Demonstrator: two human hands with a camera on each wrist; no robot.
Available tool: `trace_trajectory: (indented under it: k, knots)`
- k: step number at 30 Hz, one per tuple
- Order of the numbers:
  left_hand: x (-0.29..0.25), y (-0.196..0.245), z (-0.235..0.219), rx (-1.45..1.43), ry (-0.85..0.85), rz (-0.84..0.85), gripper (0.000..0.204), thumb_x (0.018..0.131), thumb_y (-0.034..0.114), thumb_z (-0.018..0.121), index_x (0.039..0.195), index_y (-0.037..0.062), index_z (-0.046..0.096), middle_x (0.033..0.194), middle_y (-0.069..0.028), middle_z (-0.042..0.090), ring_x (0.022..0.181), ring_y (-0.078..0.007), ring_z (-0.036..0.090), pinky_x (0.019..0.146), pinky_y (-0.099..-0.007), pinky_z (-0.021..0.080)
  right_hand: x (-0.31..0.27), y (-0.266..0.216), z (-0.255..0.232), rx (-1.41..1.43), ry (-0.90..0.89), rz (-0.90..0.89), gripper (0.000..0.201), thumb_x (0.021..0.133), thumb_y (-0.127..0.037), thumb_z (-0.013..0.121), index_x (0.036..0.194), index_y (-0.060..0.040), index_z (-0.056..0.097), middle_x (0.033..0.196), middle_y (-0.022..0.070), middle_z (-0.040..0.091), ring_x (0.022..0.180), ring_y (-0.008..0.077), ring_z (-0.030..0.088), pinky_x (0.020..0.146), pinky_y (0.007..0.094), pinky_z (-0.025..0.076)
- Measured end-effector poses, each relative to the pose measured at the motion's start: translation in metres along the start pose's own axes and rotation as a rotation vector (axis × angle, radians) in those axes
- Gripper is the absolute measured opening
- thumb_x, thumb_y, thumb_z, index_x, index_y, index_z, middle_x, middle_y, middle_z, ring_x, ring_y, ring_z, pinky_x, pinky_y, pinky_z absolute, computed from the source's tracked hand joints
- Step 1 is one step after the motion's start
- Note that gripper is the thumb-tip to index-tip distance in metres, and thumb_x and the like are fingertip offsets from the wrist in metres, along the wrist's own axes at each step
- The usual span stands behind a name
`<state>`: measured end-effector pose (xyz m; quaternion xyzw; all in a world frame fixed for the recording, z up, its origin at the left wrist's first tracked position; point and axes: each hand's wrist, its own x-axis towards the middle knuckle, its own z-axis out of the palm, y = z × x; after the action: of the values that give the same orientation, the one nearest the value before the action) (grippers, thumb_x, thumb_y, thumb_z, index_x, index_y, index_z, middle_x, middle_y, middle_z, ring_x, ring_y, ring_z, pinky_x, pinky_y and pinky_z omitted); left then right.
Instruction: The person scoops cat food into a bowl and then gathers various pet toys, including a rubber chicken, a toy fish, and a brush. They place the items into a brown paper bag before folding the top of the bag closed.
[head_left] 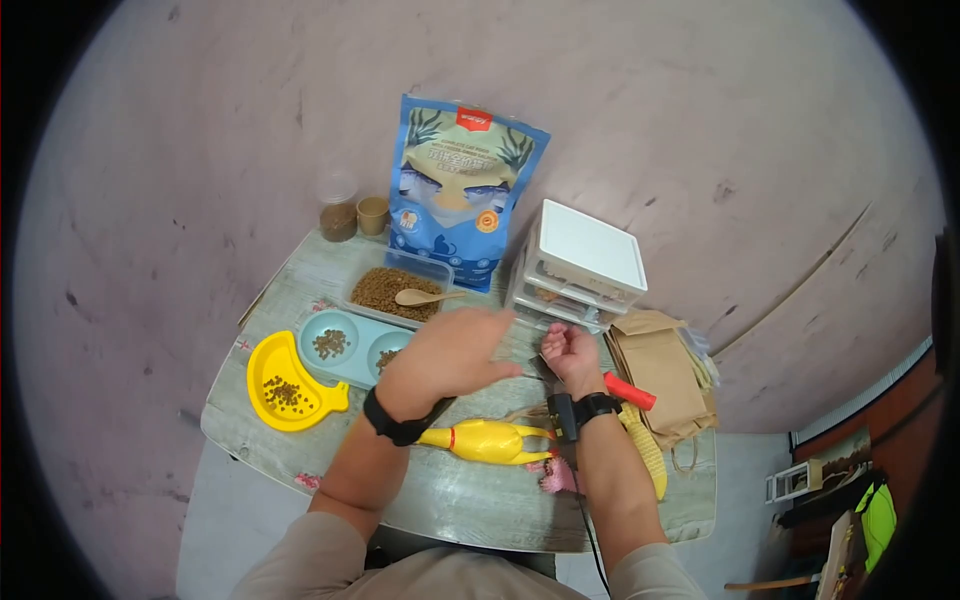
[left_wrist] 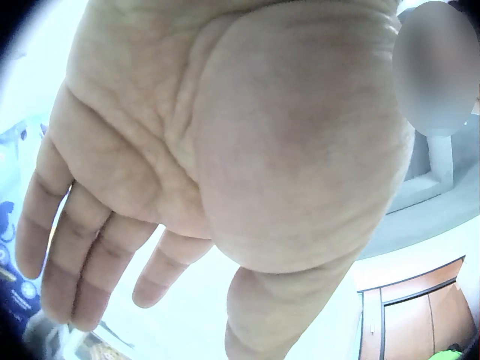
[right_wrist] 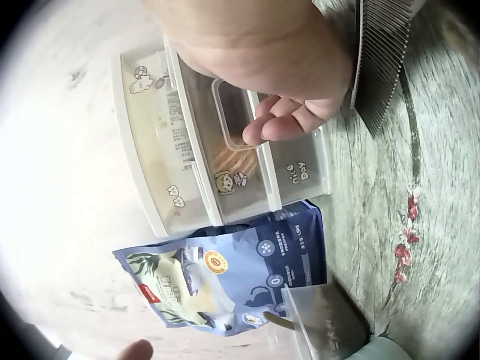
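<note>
My left hand (head_left: 455, 355) reaches over the pale blue double bowl (head_left: 361, 346) in the head view, fingers extended and thumb apart. Its bare palm (left_wrist: 225, 150) fills the left wrist view. My right hand (head_left: 570, 358) is in front of the clear drawer unit (head_left: 577, 270), palm turned up and fingers loosely curled around nothing visible. In the right wrist view its fingertips (right_wrist: 274, 127) overlap the clear handle of a drawer. A fine-toothed metal comb (right_wrist: 382, 64) is beside that hand. Below the hands lies a yellow rubber chicken (head_left: 490, 441).
Behind the hands stand a cat food bag (head_left: 460, 195) and a clear tub (head_left: 432, 268) with kibble and a wooden spoon (head_left: 425, 297). A yellow bowl (head_left: 265, 365) with kibble is left. Paper bags (head_left: 660, 370), a red roll (head_left: 630, 391) and a pink toy (head_left: 558, 476) are right.
</note>
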<state>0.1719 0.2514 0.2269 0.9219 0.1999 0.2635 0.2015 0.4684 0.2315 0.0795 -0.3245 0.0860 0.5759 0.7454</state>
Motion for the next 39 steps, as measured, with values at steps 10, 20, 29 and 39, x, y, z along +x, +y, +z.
trace_trajectory:
  k: [10,20,29,39]
  knots:
    - [-0.002,-0.006,-0.024,0.003,0.012,-0.169,0.059,0.078,0.034,0.075,0.122,-0.0012,0.058,0.112,-0.0226,0.064,0.105,-0.0390,0.060,0.089,-0.0444,0.048,0.014,0.019,-0.001,0.086,0.053,0.025,0.017,0.101,-0.016,0.037,0.093,-0.0036,0.046,0.078,0.0140,0.059,0.060,0.0209,0.055,0.055,0.0313,0.050]
    - [0.006,0.000,-0.018,0.026,-0.062,-0.199,0.065,0.076,0.032,0.079,0.127,-0.0004,0.056,0.106,-0.0207,0.066,0.095,-0.0324,0.064,0.081,-0.0378,0.052,-0.007,0.042,0.001,0.132,0.175,0.001,0.019,0.100,-0.017,0.038,0.093,-0.0008,0.045,0.085,0.0152,0.058,0.068,0.0230,0.057,0.061,0.0325,0.051]
    - [0.003,-0.005,-0.012,0.015,-0.073,-0.152,0.062,0.077,0.032,0.076,0.124,-0.0031,0.056,0.115,-0.0242,0.064,0.107,-0.0389,0.060,0.090,-0.0429,0.049,-0.128,-0.012,0.042,-0.709,-0.131,-0.251,0.022,0.095,-0.018,0.055,0.108,0.0004,0.057,0.084,0.0102,0.063,0.069,0.0242,0.064,0.062,0.0322,0.054]
    - [0.001,0.000,0.000,0.010,-0.024,-0.060,0.056,0.078,0.034,0.075,0.116,-0.0014,0.057,0.102,-0.0237,0.065,0.098,-0.0415,0.061,0.084,-0.0471,0.049,-0.161,-0.014,0.025,-2.654,-0.054,-0.337,0.033,0.079,-0.031,0.068,0.089,-0.0006,0.071,0.086,0.0220,0.069,0.085,0.0362,0.068,0.076,0.0446,0.054]
